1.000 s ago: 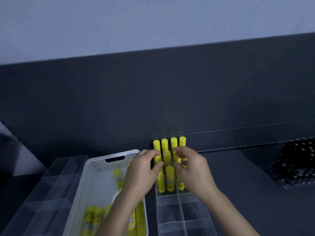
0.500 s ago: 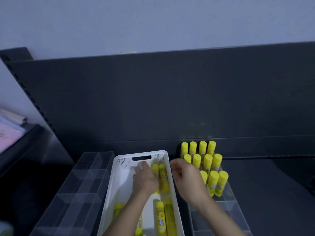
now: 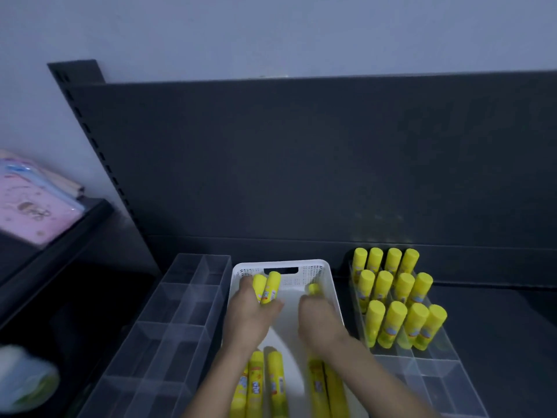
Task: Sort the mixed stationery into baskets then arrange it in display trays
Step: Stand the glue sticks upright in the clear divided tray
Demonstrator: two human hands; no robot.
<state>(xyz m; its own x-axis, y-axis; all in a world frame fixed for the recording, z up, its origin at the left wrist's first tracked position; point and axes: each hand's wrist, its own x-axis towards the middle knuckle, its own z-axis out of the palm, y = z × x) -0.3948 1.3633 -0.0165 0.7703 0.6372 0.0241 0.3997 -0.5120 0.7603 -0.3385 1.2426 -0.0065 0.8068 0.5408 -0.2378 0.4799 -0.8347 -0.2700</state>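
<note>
Both hands work inside the white basket point(image 3: 281, 263). The left hand point(image 3: 250, 315) grips two yellow glue sticks point(image 3: 268, 286), its fingers curled round them. The right hand point(image 3: 319, 321) is curled over another glue stick point(image 3: 313, 288), of which only the cap shows past the fingers; motion blur hides the grip itself.

More loose glue sticks point(image 3: 265, 384) lie flat in the basket, below both wrists. Just right of the right hand stands a clear display tray point(image 3: 434, 369). Twelve upright glue sticks point(image 3: 394, 297) fill its three far rows, while its near compartments show none.

Sorting appears finished for this item, and arranging seems roughly half done: the sticks in hand and those in the basket remain to be stood up. A second clear divided tray point(image 3: 180, 312), left of the left hand, shows no sticks.

Everything rests on a dark shelf point(image 3: 497, 327) with a dark back panel point(image 3: 301, 161) beyond the hands and a pale wall point(image 3: 271, 31) above. Far left, pink packets point(image 3: 27, 206) lie on a neighbouring shelf. The light is dim.
</note>
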